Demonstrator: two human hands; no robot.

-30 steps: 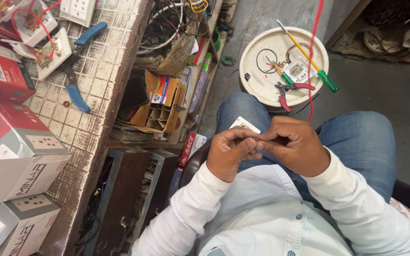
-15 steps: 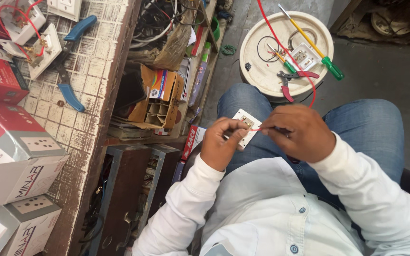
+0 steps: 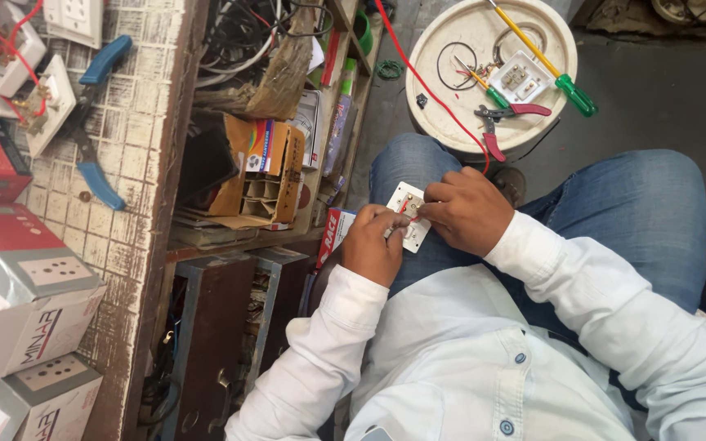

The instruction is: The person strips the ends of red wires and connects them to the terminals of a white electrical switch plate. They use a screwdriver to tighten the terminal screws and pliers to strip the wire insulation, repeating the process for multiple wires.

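Left hand (image 3: 376, 243) grips white switch plate (image 3: 407, 214) braced on lap so it sits steady, while right hand (image 3: 467, 211) pinches red wire (image 3: 426, 82) at its back, w/ tools parked close on round white tray (image 3: 451, 122).

We count two hands, the left hand (image 3: 373, 243) and the right hand (image 3: 465, 211), their fingers closed on one white switch plate (image 3: 408, 214). Beyond the fingertips lie two green-handled screwdrivers (image 3: 575, 93) and one red-handled cutter (image 3: 500, 122). Well left of the fingers: one blue-handled pliers (image 3: 96, 122).
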